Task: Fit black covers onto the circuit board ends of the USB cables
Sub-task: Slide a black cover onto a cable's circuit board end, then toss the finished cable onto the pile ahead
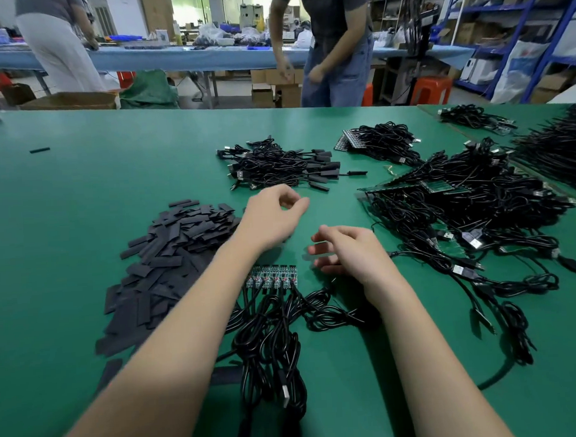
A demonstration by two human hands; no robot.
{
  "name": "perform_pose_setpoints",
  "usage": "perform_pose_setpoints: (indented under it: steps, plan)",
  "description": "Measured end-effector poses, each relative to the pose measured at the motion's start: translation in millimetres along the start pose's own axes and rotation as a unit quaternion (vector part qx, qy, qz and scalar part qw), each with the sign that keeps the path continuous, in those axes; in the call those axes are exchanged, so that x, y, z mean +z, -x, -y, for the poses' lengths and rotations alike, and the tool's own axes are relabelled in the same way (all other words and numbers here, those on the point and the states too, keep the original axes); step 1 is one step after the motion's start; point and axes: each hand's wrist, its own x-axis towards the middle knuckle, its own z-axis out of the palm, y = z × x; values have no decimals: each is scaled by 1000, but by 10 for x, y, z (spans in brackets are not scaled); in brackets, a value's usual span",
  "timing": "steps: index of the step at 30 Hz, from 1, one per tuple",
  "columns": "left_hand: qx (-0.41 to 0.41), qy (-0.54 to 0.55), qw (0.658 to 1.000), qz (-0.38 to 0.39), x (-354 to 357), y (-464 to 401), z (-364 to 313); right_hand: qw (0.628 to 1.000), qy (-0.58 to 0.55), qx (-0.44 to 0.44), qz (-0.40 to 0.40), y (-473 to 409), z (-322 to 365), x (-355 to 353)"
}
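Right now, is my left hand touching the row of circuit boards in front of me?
Apart. The head view shows the left hand raised beyond the row of circuit boards, with green table showing between them; only the forearm passes beside the row.

Green table (81, 194): black covers (169, 253), cables (269, 344) (piled).

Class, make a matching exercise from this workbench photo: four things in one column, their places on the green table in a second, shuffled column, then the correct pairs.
1. loose black covers
2. strip of bare circuit boards
3. covered cables
4. lone black cover

A. far left of the table
B. pile beyond the hands
C. heap beside the left forearm
D. between the forearms

Pairs: 1-C, 2-D, 3-B, 4-A
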Motion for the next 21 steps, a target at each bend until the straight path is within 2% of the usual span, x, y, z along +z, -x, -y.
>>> perform_pose_setpoints:
  steps: [3, 6, 11, 15, 21]
  plan:
    - [-18, 45, 998, -30, -43, 335, 75, 996, 80, 6, 28, 15, 47, 27]
    - [-42, 67, 995, -58, -8, 548, 191, 975, 215, -22, 53, 31, 100, 61]
    - [-56, 87, 990, -90, 37, 578, 258, 968, 233, -17, 93, 93, 153, 138]
    - [-23, 93, 988, -126, 36, 575, 258, 979, 169, -20, 108, 111, 189, 148]
    - [1, 29, 992, -126, 69, 593, 221, 990, -36, 18, 132, 130, 187, 136]
